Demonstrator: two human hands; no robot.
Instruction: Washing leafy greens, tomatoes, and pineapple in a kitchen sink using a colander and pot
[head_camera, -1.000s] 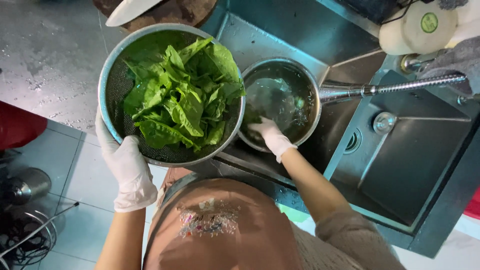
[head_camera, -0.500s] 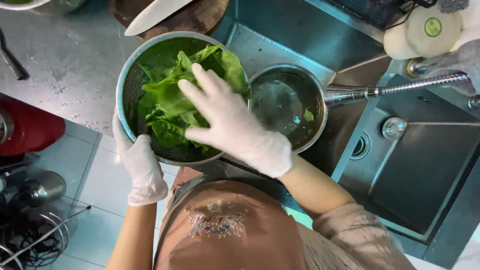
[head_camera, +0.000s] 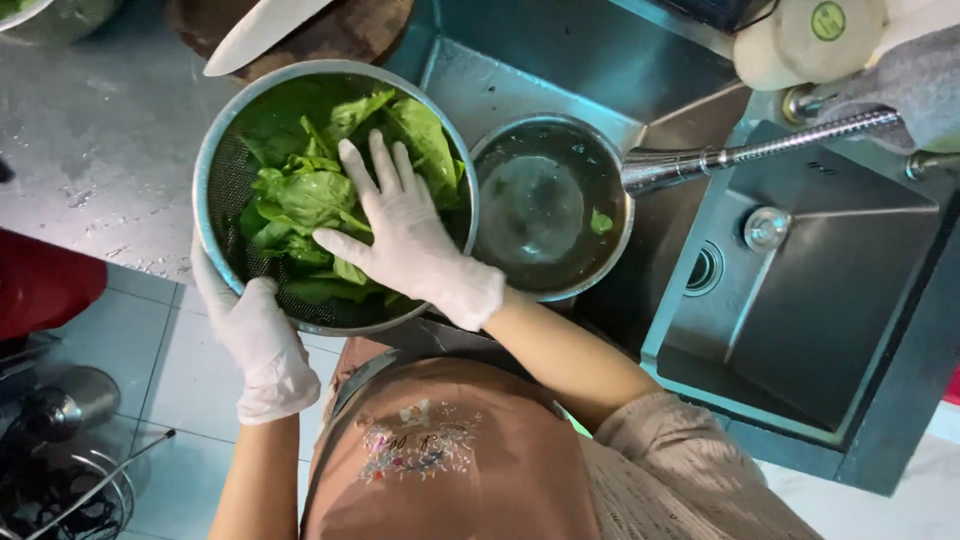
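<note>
A metal colander (head_camera: 215, 150) full of green leafy vegetables (head_camera: 300, 190) is held at the counter's edge. My left hand (head_camera: 262, 345), in a white glove, grips the colander's near rim. My right hand (head_camera: 400, 235), also gloved, lies flat with fingers spread on top of the leaves. Beside the colander, a steel bowl (head_camera: 550, 205) of water sits in the sink, with a leaf scrap floating in it.
A pull-out faucet (head_camera: 740, 158) reaches over the steel bowl. The sink basin (head_camera: 830, 300) with its drain lies to the right. A knife (head_camera: 262, 32) rests on a round wooden board at the top. Grey counter (head_camera: 90, 150) at left; metal items on the floor below.
My right hand left the steel bowl, swung over the colander and now presses on the leaves. My left hand keeps its hold on the rim.
</note>
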